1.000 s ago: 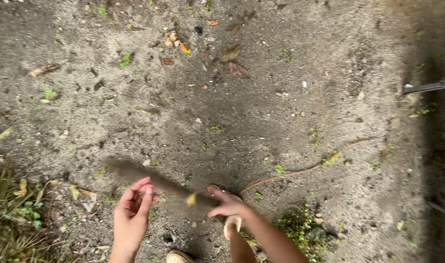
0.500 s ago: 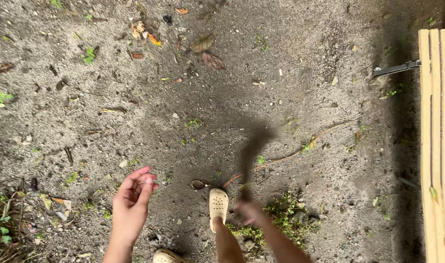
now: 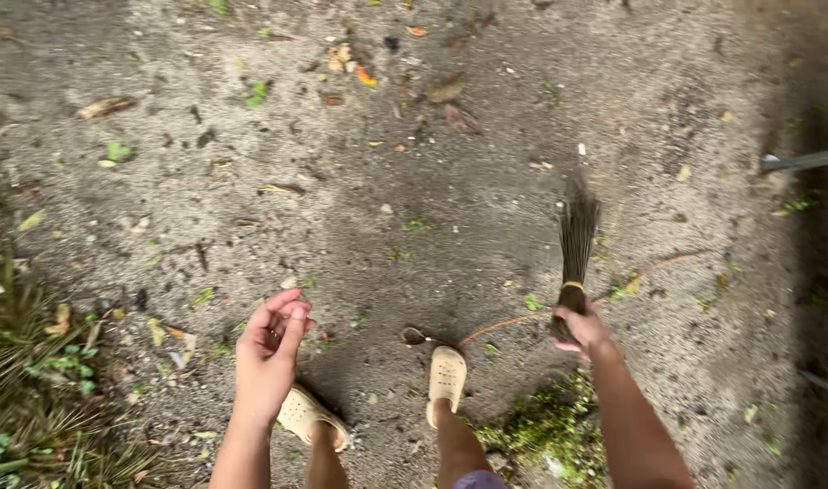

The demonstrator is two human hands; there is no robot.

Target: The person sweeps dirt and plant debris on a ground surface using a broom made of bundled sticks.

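My right hand (image 3: 579, 328) grips the bound end of a short dark stick broom (image 3: 576, 237), whose bristles point away from me over the sandy ground. A yellow band wraps the broom just above my fingers. My left hand (image 3: 271, 349) hovers free at the lower left, fingers loosely curled and apart, holding nothing. Below are my two feet in cream clogs, the left clog (image 3: 311, 417) and the right clog (image 3: 446, 378).
Dry leaves (image 3: 446, 91) and small scraps lie scattered on the grey sandy ground at the top. Spiky grass (image 3: 33, 380) grows at the lower left. A thin root (image 3: 613, 288) crosses the ground. A metal bar (image 3: 803, 160) juts in at the right edge.
The broom has swung from my left, across in front of me, to the right, where it now points away. My left hand stayed raised and empty. The view shifted slightly.
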